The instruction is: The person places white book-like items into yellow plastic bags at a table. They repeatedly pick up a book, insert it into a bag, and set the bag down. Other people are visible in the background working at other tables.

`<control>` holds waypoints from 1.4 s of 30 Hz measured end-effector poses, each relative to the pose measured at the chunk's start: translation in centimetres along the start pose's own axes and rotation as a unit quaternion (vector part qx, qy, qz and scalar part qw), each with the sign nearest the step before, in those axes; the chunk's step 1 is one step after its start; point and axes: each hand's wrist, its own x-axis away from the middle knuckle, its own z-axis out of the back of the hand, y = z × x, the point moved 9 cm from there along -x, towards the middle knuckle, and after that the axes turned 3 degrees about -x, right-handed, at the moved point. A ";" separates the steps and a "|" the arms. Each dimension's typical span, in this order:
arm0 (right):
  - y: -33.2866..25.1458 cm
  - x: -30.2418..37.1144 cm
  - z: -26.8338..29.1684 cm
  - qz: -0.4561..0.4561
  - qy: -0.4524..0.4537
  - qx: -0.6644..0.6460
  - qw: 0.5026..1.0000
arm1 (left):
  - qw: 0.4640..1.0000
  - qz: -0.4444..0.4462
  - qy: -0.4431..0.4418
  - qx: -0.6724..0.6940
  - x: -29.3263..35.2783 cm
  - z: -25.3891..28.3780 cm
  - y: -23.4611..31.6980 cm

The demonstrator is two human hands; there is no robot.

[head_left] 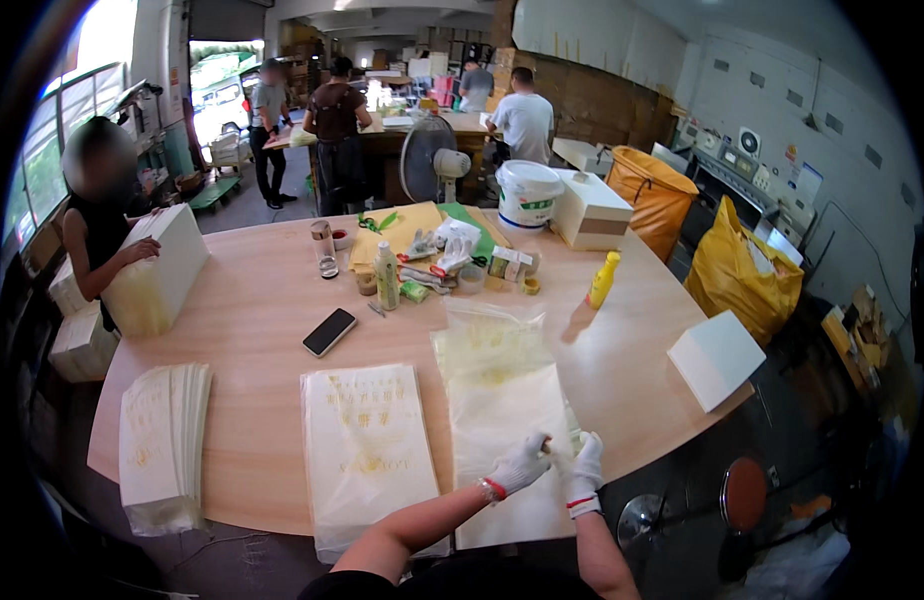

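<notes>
White knit gloves cover both my hands at the right edge of a stack of clear plastic bags with pale sheets [502, 410]. My left hand [522, 463] is closed, its fingertips pressed together near a small dark spot; what they pinch is too small to make out. Close beside it, my right hand [584, 465] is closed on the thin clear edge of a plastic bag. To the left lies a stack of printed white bags [367, 450]. Another fanned stack of printed bags [162, 440] rests at the table's left end.
On the wooden table [252, 310] are a phone [330, 332], a white bottle [386, 277], a yellow bottle [603, 280], a glass tumbler [325, 250], a white bucket [528, 195] and white boxes [717, 360]. A person at left holds a large white block [162, 270]. A stool [744, 494] stands at right.
</notes>
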 end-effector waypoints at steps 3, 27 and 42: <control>0.4 -1.0 -5.8 -0.115 -0.275 0.099 0.950 | 0.953 -0.163 0.069 -0.245 3.2 -1.6 -1.5; 7.0 6.7 4.2 0.053 -0.464 -0.135 0.874 | 0.962 0.101 0.240 0.086 20.3 -5.6 -5.2; -3.4 7.5 -0.3 -0.173 -0.377 -0.544 0.730 | 0.856 -0.019 0.508 -0.095 24.7 7.8 4.8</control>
